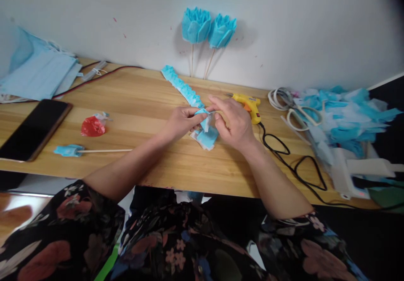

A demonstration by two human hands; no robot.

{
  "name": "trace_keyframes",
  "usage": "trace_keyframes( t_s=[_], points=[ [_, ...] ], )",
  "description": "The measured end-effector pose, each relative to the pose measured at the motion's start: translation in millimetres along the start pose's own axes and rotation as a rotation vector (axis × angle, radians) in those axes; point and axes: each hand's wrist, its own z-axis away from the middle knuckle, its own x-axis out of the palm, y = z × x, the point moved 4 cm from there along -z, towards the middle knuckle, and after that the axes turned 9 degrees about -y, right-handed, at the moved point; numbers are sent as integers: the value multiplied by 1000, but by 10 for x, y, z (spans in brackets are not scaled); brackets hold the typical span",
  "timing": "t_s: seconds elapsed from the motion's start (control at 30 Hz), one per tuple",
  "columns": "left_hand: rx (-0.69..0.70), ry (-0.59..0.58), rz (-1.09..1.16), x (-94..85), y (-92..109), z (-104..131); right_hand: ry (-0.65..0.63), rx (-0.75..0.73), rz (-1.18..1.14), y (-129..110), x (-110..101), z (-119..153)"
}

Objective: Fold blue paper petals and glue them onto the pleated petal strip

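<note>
A long blue non-woven fabric strip (pixel 183 88), bunched into small gathers, runs from the back of the table down to my hands. My left hand (pixel 181 125) pinches its near part between thumb and fingers. Below the pinch, the strip's loose blue-and-white end (pixel 206 139) hangs down onto the wood. At the right of the pinch, my right hand (pixel 235 121) has its thumb and fingers drawn together against the fabric's edge. Something thin and pale seems to lie at those fingertips, too small to name.
Two blue fabric flowers (pixel 196 26) on sticks lean against the wall. A yellow glue gun (pixel 248 102) with a black cord lies right, near scissors (pixel 304 116) and blue scraps (pixel 344 112). Leftward are face masks (pixel 41 72), a phone (pixel 34 127), red wrapping (pixel 93 126) and a blue-tipped stick (pixel 104 151).
</note>
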Motion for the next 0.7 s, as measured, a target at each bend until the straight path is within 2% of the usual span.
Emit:
trace_keyframes(
  t_s=[0.33, 0.7],
  points=[
    [74, -11, 92, -13, -19, -23, -24, 39, 41, 1, 1, 5],
    [88, 65, 125, -51, -29, -21, -80, 45, 41, 3, 80, 15]
  ],
)
